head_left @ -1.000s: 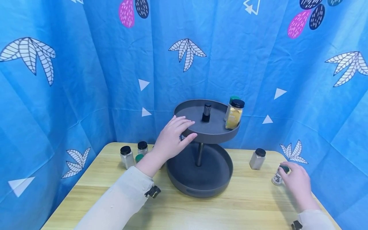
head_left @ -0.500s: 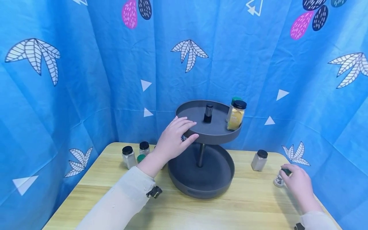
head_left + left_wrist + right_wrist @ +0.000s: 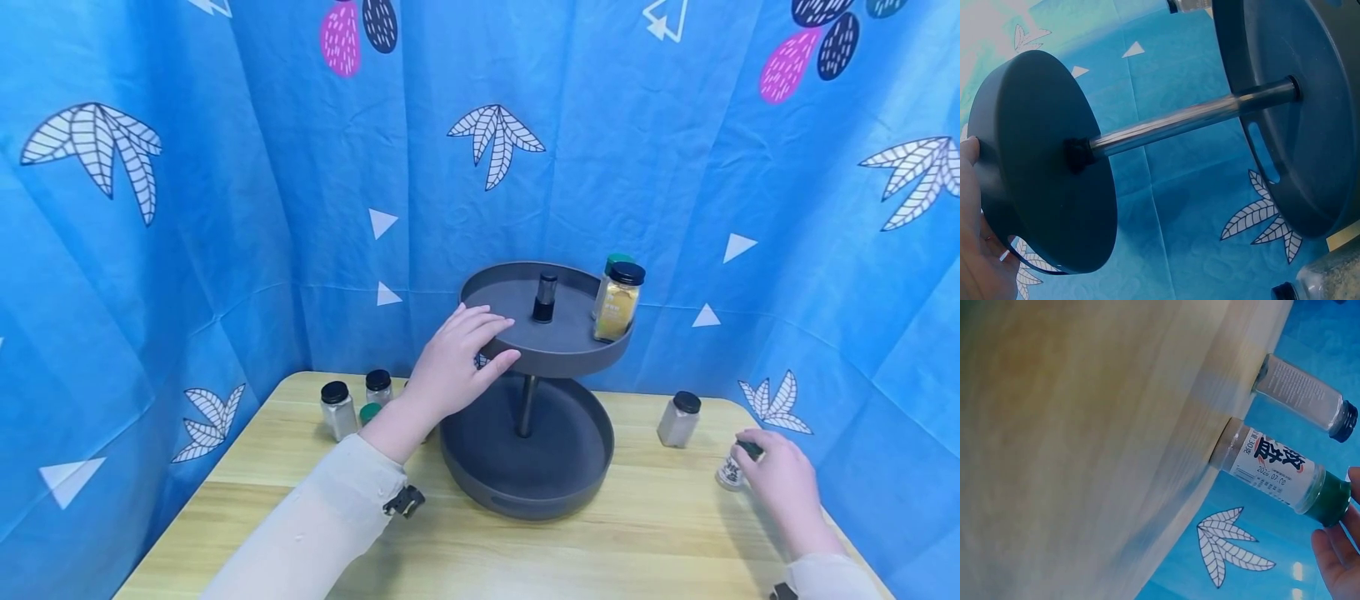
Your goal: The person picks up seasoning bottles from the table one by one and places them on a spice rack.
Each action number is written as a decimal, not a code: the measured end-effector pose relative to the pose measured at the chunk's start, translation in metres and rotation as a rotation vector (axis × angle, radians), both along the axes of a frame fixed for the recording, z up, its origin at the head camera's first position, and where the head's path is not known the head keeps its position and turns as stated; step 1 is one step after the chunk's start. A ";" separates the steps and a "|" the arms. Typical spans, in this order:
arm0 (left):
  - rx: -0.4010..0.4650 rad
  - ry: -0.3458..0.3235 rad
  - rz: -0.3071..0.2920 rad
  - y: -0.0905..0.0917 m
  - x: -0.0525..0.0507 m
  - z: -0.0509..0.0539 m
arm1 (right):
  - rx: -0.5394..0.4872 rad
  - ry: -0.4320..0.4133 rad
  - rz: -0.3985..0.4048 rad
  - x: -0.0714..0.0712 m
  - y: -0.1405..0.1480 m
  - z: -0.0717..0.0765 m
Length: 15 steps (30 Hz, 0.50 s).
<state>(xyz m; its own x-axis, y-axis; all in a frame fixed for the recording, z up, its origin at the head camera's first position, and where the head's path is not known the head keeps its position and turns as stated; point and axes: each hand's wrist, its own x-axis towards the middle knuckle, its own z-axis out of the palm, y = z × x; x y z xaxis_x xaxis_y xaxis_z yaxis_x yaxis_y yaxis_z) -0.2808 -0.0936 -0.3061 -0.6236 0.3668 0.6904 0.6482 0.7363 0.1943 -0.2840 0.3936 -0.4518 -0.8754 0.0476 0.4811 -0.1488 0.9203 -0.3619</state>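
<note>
A wooden table (image 3: 645,542) stands before a blue cloth (image 3: 330,167). Near its back left corner there is a black-lidded jar (image 3: 339,412), and just beside it another jar (image 3: 379,392), also with black lid. In front of the second one shows a green lid (image 3: 370,412); the rest of this container is partly hidden by the left arm (image 3: 330,508).

The left hand (image 3: 461,362) touches the left side of the upper tray (image 3: 570,365); its grip is loose, with fingers rather straight and thumb spread apart. This tray belongs to a dark two-tier stand, at the middle of the table toward the back edge. A metal post (image 3: 1179,125) joins it to the lower tray (image 3: 525,504). At the right rim of the upper tray stands a yellow jar (image 3: 618,312), with a green-lidded jar (image 3: 618,262) behind it.

Near the back right corner of the table stands a squarish jar (image 3: 678,423). Nearer to the right edge, the white-labelled bottle (image 3: 1272,462) stands upright on the table. The right hand (image 3: 780,471) pinches its green cap (image 3: 1330,499) between thumb and fingers.
</note>
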 end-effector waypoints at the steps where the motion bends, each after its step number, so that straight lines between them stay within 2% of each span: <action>1: 0.000 -0.001 0.000 0.000 0.000 0.000 | -0.002 0.000 -0.001 0.000 0.000 0.000; 15: 0.000 -0.012 0.002 0.000 0.002 0.001 | -0.005 0.019 -0.005 -0.001 0.001 -0.001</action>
<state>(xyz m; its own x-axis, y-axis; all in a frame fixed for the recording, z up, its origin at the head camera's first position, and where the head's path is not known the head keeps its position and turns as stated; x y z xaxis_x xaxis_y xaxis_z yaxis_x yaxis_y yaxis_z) -0.2791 -0.0940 -0.3048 -0.6330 0.3651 0.6827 0.6440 0.7377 0.2026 -0.2853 0.3947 -0.4527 -0.8658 0.0542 0.4975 -0.1515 0.9191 -0.3637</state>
